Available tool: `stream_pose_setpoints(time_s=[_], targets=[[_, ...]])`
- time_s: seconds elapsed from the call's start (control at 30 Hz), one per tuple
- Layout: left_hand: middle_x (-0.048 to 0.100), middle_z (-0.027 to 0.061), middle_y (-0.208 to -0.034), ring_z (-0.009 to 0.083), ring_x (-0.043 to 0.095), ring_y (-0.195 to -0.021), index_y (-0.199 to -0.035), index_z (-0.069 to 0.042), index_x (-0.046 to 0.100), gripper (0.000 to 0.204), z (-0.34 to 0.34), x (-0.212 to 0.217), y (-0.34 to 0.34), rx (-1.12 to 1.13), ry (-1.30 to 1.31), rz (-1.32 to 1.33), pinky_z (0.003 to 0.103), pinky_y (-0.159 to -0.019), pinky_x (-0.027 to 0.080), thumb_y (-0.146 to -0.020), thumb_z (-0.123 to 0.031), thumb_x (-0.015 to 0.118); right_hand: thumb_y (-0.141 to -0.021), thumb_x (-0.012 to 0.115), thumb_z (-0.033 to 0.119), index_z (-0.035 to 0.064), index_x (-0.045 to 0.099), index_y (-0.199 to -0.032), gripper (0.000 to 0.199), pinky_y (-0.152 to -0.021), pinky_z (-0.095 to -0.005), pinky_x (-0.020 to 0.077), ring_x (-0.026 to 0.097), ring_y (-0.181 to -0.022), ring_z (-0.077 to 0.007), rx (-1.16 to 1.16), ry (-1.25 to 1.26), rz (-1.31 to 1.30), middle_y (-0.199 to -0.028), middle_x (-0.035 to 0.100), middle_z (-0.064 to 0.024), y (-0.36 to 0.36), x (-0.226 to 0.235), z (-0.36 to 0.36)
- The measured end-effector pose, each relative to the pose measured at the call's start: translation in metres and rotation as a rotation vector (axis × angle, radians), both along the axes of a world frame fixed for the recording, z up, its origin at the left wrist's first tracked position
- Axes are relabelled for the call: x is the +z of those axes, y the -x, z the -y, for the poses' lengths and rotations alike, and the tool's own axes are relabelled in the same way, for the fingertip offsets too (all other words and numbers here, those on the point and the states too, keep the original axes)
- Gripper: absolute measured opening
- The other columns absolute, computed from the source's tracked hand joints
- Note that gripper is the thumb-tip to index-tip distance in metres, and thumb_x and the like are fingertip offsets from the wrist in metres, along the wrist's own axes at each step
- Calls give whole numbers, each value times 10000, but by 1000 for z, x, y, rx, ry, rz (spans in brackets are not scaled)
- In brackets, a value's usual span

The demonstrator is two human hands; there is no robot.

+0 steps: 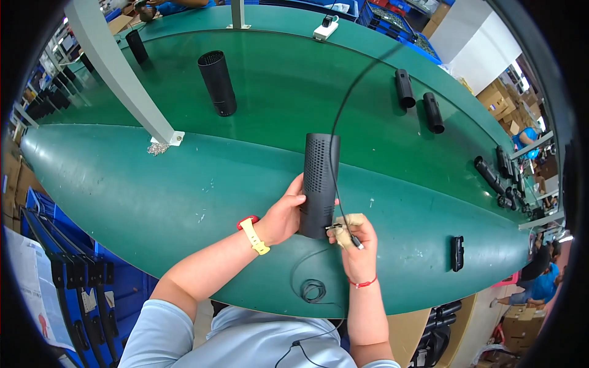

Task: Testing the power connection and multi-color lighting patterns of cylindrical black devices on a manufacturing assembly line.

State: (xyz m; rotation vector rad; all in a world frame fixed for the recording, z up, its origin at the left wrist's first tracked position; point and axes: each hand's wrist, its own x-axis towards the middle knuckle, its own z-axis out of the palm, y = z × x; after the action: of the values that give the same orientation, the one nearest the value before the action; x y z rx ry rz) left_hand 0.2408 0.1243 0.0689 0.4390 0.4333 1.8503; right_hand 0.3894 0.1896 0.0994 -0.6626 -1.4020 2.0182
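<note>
My left hand (282, 216) is wrapped round a black cylindrical housing (318, 184) with a perforated upper part, held upright above the bench edge. My right hand (360, 248), with tan covers on some fingertips, pinches a black cable (339, 199) close to the housing's lower end. A small plug (333, 227) points from the fingers toward the housing; whether it touches is too small to tell. A second connector with a light metal tip (357, 243) hangs at the same fingers. The cable runs up past the housing's right side. A loose cable coil (313, 291) lies on the bench below.
On the green belt (276, 86) stands another perforated cylinder (217, 83); more black tubes (404, 89) lie at the right. A grey post (123, 73) rises at the left beside a pile of small metal parts (158, 149). A black part (457, 253) rests on the bench at right.
</note>
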Motion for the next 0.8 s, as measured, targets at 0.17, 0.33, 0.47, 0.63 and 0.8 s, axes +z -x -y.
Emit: stream_pose_setpoints(time_s=[0.17,0.33,0.47,0.63,0.8], targets=[[456,123,-1168,217,524,-1006,-1318,-109,243,628,4,-8,0,53,140,-176,326,-748,477,-783,-103,573,-729,530,-81,-12,534,-947,228,-654,-255,448,562,-703,-166,23,-48,29,-836,595,-107,-6,2,-11],[492,120,-1097,220,555,-953,-1266,-92,295,591,11,-27,4,-8,169,-193,316,-732,484,-757,-62,593,-695,565,-96,-16,571,-893,214,-648,-256,453,560,-695,-169,56,-80,-26,-823,607,-113,-8,0,2],[519,113,-1025,214,572,-911,-1233,-80,317,581,8,-8,-6,101,188,-121,304,-722,487,-736,-54,617,-665,594,-100,-11,583,-818,177,-638,-250,455,552,-664,-161,80,-312,-42,-800,608,-104,-5,-10,0],[517,152,-1052,273,584,-861,-1199,-74,332,568,7,-9,-10,217,178,-226,364,-744,499,-717,-58,631,-626,635,-97,-1,587,-757,169,-616,-243,455,538,-623,-148,60,-585,48,-756,603,-83,-6,-11,3],[545,120,-990,229,594,-830,-1219,-61,320,643,6,-12,-11,358,178,-419,323,-731,490,-676,-30,664,-613,653,-92,1,579,-756,186,-603,-231,454,534,-603,-141,120,-639,156,-716,592,-56,-7,-12,4]])
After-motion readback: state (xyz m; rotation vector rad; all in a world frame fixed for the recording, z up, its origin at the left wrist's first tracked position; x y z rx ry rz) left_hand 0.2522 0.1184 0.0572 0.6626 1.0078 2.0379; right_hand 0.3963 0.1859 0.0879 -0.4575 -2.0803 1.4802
